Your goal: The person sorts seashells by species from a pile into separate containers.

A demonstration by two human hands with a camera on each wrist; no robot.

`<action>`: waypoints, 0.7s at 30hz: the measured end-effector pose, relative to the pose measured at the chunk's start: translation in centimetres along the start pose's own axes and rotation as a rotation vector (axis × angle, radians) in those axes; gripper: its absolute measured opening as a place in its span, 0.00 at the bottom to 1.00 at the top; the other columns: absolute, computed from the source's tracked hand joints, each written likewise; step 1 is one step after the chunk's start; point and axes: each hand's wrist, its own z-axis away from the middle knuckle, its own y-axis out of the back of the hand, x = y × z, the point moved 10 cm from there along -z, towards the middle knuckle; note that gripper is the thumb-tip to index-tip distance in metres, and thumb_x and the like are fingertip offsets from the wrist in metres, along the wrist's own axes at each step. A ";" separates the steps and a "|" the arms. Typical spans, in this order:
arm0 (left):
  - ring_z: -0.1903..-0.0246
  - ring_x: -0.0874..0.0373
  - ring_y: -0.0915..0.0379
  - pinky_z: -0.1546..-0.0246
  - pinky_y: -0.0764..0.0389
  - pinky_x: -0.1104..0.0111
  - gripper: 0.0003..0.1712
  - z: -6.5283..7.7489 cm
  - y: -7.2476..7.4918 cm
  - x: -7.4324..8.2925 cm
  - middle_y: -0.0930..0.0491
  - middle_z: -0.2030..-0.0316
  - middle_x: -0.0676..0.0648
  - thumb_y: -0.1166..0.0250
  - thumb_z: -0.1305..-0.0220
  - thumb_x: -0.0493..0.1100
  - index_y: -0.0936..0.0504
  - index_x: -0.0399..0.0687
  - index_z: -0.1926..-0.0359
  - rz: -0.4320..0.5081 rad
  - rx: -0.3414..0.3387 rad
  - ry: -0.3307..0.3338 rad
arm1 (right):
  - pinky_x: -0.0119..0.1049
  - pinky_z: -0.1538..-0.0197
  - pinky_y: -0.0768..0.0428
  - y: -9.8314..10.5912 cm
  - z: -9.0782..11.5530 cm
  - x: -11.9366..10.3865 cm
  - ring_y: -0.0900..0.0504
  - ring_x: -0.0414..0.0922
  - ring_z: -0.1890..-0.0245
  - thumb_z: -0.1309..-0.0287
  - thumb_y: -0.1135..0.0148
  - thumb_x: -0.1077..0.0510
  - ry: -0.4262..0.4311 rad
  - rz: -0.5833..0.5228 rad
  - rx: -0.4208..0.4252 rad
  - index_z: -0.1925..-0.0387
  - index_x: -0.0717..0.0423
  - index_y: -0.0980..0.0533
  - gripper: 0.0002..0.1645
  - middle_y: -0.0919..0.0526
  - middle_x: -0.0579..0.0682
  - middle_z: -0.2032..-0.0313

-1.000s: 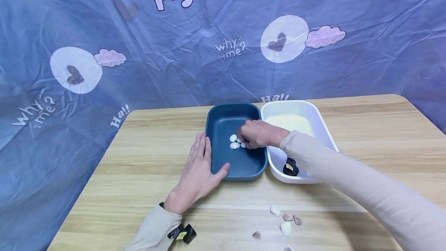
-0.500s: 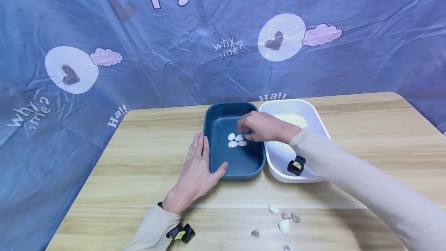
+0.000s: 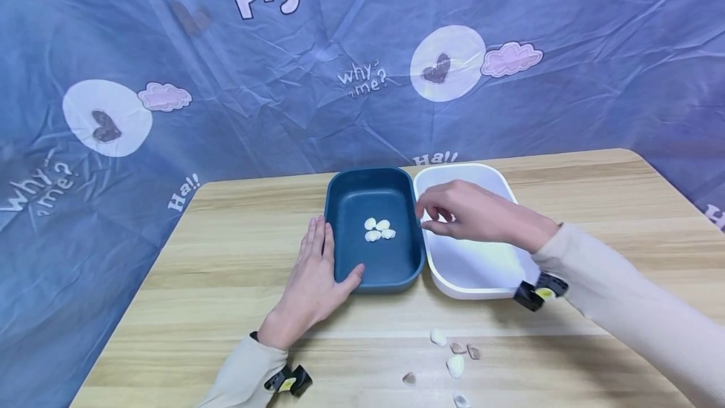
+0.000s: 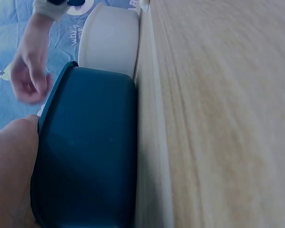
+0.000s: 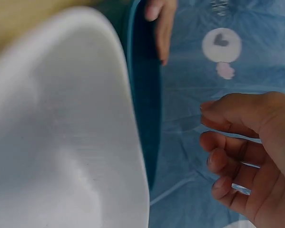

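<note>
Nearest, at the bottom edge of the head view, a pale shell (image 3: pixel 461 401) lies on the wooden desk (image 3: pixel 243 238); just beyond it are a small brown shell (image 3: pixel 409 379), off to the left, and a ribbed white shell (image 3: pixel 455 366), with two brownish shells (image 3: pixel 473 351) and another white shell (image 3: pixel 438 337) farther back. The left hand (image 3: pixel 310 282) rests flat against the left side of the dark blue tray (image 3: pixel 396 263), fingers straight and close together, thumb spread onto the near rim. Inside that tray four white shells (image 3: pixel 372 236) sit in a tight cluster near its middle. The white tray (image 3: pixel 476 269) stands directly to its right. Above the white tray hangs the right hand (image 3: pixel 472 213), fingers loosely bent, thumb apart from them, fingertips near the adjoining rims. Behind the desk rises a blue printed cloth (image 3: pixel 255 112).
</note>
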 end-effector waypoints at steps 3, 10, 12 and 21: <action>0.26 0.46 0.70 0.28 0.57 0.56 0.56 0.0 -0.1 0.1 0.61 0.26 0.34 0.48 0.37 0.69 0.52 0.28 0.28 0.012 0.000 -0.002 | 0.27 0.73 0.28 0.7 2.2 -0.7 0.30 0.31 0.77 0.47 0.34 0.65 0.010 -0.020 0.040 0.67 0.51 0.19 0.07 0.29 0.33 0.77; 0.26 0.46 0.70 0.28 0.57 0.56 0.56 0.0 -0.2 -0.1 0.61 0.26 0.34 0.48 0.37 0.69 0.52 0.28 0.28 0.014 -0.009 0.000 | 0.22 0.74 0.30 -0.4 7.2 -2.4 0.31 0.28 0.75 0.47 0.33 0.63 0.030 -0.078 0.057 0.66 0.48 0.20 0.08 0.28 0.31 0.73; 0.26 0.46 0.70 0.28 0.57 0.55 0.56 0.0 -0.2 -0.1 0.62 0.25 0.35 0.48 0.37 0.69 0.52 0.28 0.28 0.008 -0.013 -0.003 | 0.19 0.74 0.31 -1.2 8.2 -2.7 0.31 0.27 0.75 0.47 0.32 0.62 0.023 -0.084 0.053 0.66 0.46 0.20 0.08 0.28 0.30 0.73; 0.26 0.46 0.70 0.28 0.57 0.56 0.57 0.3 -0.2 0.7 0.61 0.25 0.35 0.48 0.38 0.70 0.52 0.29 0.28 0.002 -0.023 -0.008 | 0.20 0.71 0.30 -2.9 9.6 -4.5 0.30 0.27 0.73 0.56 0.27 0.65 0.029 -0.037 0.063 0.72 0.41 0.22 0.15 0.28 0.29 0.73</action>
